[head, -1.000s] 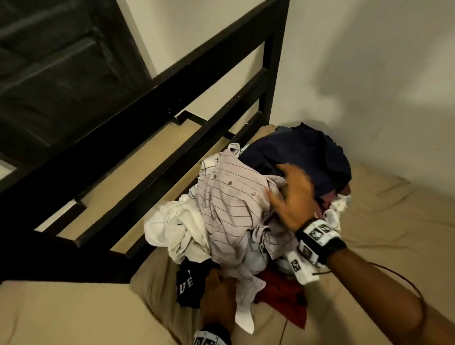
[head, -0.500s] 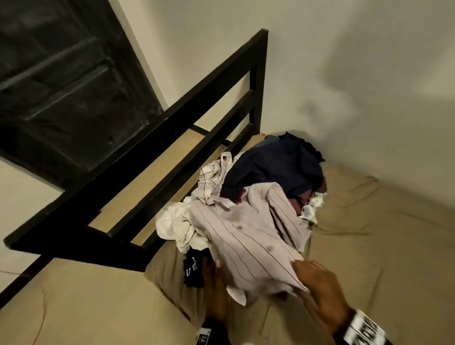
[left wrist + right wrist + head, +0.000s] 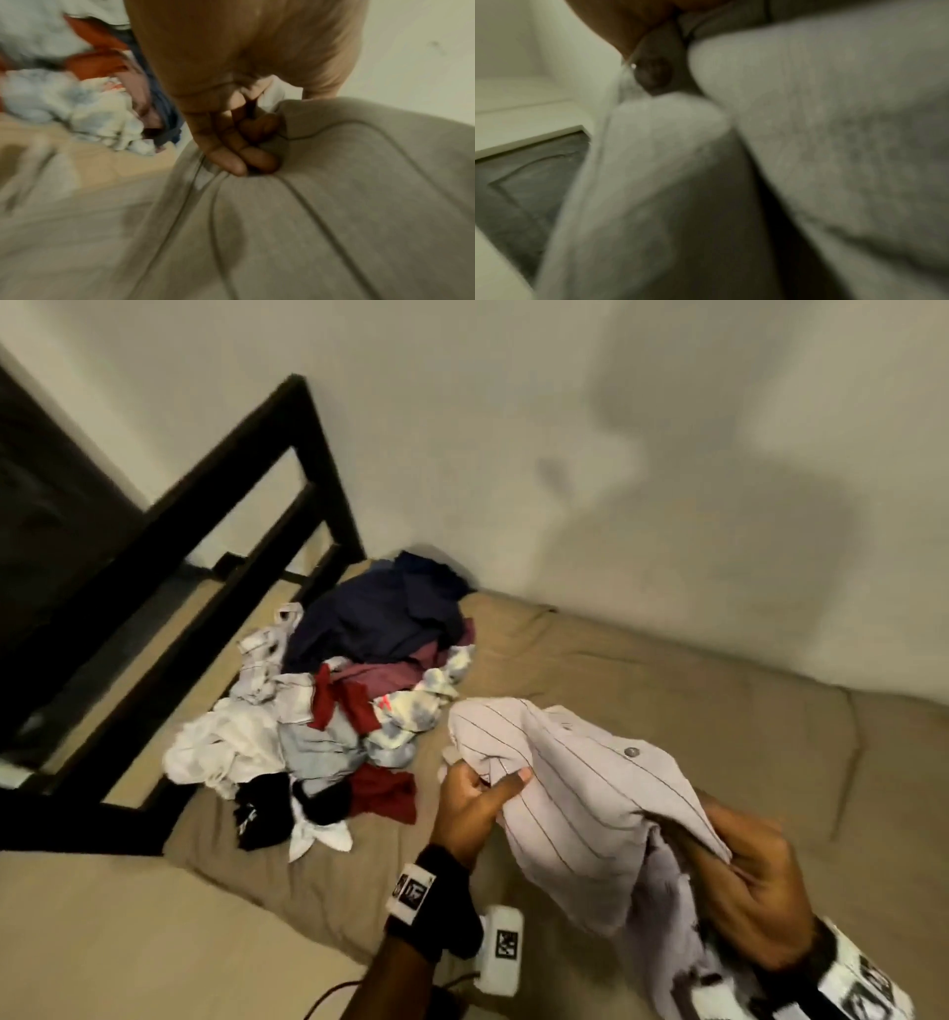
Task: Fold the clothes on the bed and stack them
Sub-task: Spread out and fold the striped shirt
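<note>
A pale striped button shirt (image 3: 575, 793) hangs bunched between both hands above the bed. My left hand (image 3: 477, 788) pinches its upper left edge, fingers curled into the cloth (image 3: 257, 223). My right hand (image 3: 744, 880) grips the shirt's lower right part; in the right wrist view only blurred pale fabric (image 3: 808, 142) and a dark fingertip show. A heap of unfolded clothes (image 3: 349, 701) lies at the bed's far left corner: a navy garment (image 3: 380, 618) on top, red, tie-dye, white and black pieces below.
The tan mattress (image 3: 667, 690) stretches right along the white wall (image 3: 565, 454). A black metal bed frame (image 3: 215, 521) rises on the left behind the heap. A tan pillow (image 3: 287, 860) lies under the heap's near edge.
The striped shirt was pulled off the heap toward me and to the right, and now hangs between both hands. My right hand moved from the heap's top to the shirt's lower end.
</note>
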Demonstrator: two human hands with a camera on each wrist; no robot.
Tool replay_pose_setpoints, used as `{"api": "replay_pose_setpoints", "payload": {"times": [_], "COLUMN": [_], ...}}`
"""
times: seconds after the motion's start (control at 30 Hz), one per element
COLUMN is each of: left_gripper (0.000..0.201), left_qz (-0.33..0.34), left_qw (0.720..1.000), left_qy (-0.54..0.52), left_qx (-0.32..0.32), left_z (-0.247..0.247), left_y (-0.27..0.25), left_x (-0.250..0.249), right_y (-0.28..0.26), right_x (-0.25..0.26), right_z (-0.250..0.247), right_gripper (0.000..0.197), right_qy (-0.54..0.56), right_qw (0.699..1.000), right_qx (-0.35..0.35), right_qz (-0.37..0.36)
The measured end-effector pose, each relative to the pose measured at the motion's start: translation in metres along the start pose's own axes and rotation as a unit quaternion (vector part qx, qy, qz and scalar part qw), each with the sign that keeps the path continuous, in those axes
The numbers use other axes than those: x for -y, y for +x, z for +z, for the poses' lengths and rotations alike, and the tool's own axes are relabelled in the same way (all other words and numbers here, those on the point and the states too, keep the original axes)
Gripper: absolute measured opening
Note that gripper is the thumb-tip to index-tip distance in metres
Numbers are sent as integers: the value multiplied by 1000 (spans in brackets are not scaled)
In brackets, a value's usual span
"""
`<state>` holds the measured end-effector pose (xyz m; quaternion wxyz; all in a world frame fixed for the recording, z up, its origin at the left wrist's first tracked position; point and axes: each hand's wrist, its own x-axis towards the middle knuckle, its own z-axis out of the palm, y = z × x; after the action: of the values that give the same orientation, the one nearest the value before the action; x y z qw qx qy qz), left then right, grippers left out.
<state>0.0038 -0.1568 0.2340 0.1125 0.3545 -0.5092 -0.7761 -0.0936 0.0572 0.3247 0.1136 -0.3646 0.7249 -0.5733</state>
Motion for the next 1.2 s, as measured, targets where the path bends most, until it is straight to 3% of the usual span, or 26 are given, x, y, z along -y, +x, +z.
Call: {"api": "replay_pose_setpoints", "payload": {"times": [0.07, 0.13, 0.2, 0.27, 0.33, 0.4, 0.5, 0.6, 0.7, 0.77, 0.87, 0.93, 1.03, 1.13, 1.2], "left_gripper": [31, 22, 14, 25, 50, 75, 80, 77, 86, 97, 96, 89, 58, 36, 38], "left_qz": [51, 80, 86, 81, 55, 32, 78, 92, 115, 123, 119, 147, 163, 196, 224], "left_qw": [999, 996, 987, 973, 971, 966, 936, 883, 779, 713, 662, 656, 701, 728, 742], "left_qy": [5, 7, 48, 85, 141, 220, 343, 439, 552, 628, 708, 717, 679, 640, 613], "left_qx": [10, -31, -128, -201, -187, -132, -30, 140, 273, 287, 218, 182, 146, 150, 152], "left_z": [35, 62, 72, 77, 84, 89, 91, 90, 91, 97, 113, 119, 119, 116, 113], "left_y": [-8, -1, 34, 79, 118, 137, 136, 120, 109, 105, 99, 94, 94, 95, 91], "left_x": [-13, -15, 0, 21, 54, 103, 197, 302, 389, 434, 468, 477, 475, 456, 440], "right_y": [-4, 4, 21, 32, 23, -11, -83, -162, -219, -243, -264, -271, -264, -263, -263], "right_x": [11, -10, -59, -129, -206, -280, -366, -438, -488, -509, -530, -536, -520, -492, -477], "right_z": [-34, -61, -79, -93, -100, -101, -97, -83, -70, -62, -55, -55, -57, -64, -68], "right_gripper": [30, 20, 43, 59, 71, 79, 71, 87, 109, 113, 115, 98, 38, 23, 10], "right_qy": [9, -15, -151, -299, -374, -397, -381, -365, -377, -378, -364, -336, -265, -209, -185], "right_qw": [1000, 999, 987, 950, 911, 880, 871, 852, 841, 837, 877, 912, 948, 946, 944], "right_qx": [-20, -26, -16, 16, 59, 96, 76, 128, 229, 272, 208, 135, 10, -28, -36], "right_qz": [0, 24, 47, 82, 166, 243, 300, 352, 312, 287, 235, 193, 179, 247, 272]}}
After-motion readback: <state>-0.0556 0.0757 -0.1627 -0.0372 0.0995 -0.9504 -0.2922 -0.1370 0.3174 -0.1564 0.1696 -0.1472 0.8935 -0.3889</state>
